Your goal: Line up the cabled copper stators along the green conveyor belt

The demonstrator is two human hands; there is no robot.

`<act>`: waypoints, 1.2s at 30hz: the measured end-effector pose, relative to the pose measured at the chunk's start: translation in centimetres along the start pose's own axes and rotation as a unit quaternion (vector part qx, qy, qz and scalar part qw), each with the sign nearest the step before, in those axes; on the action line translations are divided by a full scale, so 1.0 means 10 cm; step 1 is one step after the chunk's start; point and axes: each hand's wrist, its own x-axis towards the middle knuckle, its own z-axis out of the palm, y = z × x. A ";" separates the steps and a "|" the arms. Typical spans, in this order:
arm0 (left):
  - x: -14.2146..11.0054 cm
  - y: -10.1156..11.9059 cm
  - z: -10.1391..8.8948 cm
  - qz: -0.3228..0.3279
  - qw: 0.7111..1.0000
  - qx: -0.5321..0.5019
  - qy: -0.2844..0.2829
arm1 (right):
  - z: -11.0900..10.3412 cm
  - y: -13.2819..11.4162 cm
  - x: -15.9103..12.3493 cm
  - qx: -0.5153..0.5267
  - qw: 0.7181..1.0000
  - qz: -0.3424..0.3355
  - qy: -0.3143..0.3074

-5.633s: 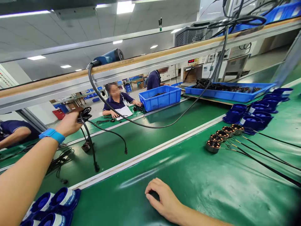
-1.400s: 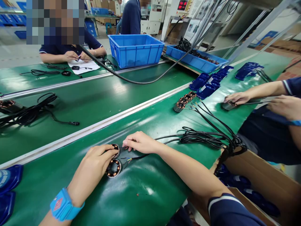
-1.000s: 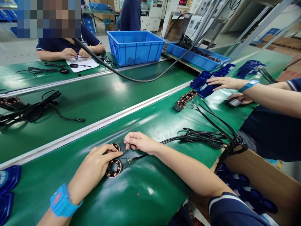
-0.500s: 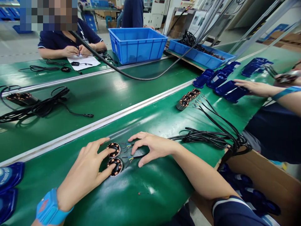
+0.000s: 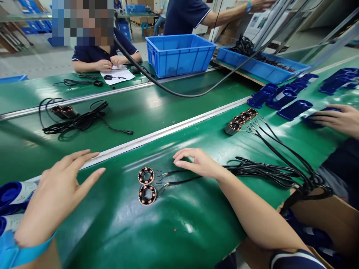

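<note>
Flanking coils [image 5: 143, 201], bare hands [image 5: 198, 161], cable [image 5: 193, 96] crossing blue tray [image 5: 246, 68]

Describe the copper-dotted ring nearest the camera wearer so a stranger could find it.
Find the white strip crossing the green table, then look on its near side. Between the wearer's left hand and right hand sit two copper-dotted rings. Yours is the near ring, farther from the strip than its twin.
</note>
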 end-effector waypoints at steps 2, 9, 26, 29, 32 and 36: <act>0.00 -0.10 0.06 -0.036 0.992 0.111 -0.043 | 0.02 0.08 0.01 -0.014 0.999 0.025 0.034; 0.12 0.13 0.48 -0.052 0.967 0.091 -0.234 | 0.26 -0.05 0.59 -0.068 0.997 -0.006 0.025; 0.14 0.43 0.67 -0.110 0.970 0.068 -0.208 | 1.77 -0.22 3.86 -0.456 0.880 -0.128 -0.033; 0.17 0.47 0.65 -0.115 0.967 0.071 -0.215 | 1.91 -0.19 3.87 -0.474 0.870 -0.135 -0.022; 0.20 0.51 0.64 -0.116 0.965 0.078 -0.222 | 1.89 -0.11 3.93 -0.495 0.861 -0.106 -0.046; 0.19 0.55 0.64 -0.115 0.964 0.090 -0.223 | 1.65 -0.04 4.10 -0.529 0.843 -0.042 -0.093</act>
